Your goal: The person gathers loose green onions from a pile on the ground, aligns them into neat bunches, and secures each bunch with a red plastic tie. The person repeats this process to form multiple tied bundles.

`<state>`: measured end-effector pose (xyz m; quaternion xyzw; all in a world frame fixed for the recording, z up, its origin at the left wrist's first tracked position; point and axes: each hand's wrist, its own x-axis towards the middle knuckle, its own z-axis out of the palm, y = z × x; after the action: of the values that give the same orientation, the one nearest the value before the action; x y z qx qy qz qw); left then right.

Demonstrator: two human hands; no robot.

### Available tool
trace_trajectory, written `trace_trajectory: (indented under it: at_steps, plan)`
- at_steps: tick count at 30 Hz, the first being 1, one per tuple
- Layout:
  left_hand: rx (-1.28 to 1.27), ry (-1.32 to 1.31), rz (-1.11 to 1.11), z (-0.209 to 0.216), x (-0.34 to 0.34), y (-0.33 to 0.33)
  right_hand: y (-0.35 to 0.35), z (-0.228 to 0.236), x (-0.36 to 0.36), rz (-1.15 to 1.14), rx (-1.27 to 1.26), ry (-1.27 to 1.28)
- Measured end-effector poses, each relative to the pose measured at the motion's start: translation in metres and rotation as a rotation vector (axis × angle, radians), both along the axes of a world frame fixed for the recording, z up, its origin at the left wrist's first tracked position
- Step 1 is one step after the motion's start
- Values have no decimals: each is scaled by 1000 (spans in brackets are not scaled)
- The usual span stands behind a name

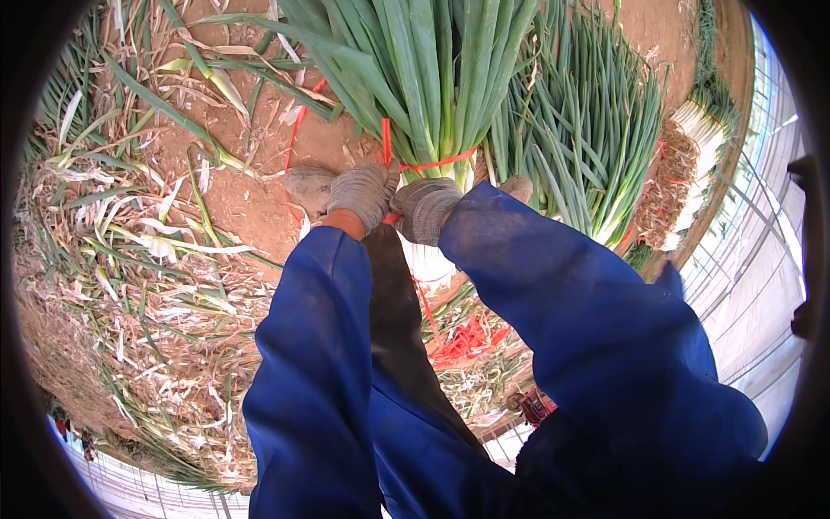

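A thick bundle of green onions (432, 78) lies in front of me, its leaves pointing away and its white stalks (426, 264) toward me. Red plastic twine (445, 162) runs around the bundle just above the stalks. My left hand (363, 195), in a dirty grey knit glove, is closed on the twine at the bundle's left side, and a strand sticks up above the fingers. Beside it my right hand (425, 210), gloved alike, is closed on the twine too, with a short red piece showing below its fingers. The crossing between the hands is mostly hidden.
A looser pile of green onions (596, 121) lies to the right, with stacked bundles (692, 156) beyond it. Leaf trimmings (164, 251) cover the soil at the left. Loose red twine (471, 340) is heaped near my feet. Translucent sheeting (735, 285) stands at the right edge.
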<state>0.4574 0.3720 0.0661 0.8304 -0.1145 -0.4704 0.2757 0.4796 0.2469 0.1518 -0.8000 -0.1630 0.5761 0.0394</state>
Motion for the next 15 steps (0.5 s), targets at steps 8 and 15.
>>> trace_trajectory:
  at_steps: [8, 15]
  plan:
    - [21, -79, 5, -16, -3, 4, -12, 9, 24, -208, 259, -13]
    - [37, -103, 153, -38, -7, -8, -46, 34, 30, -546, 360, 75]
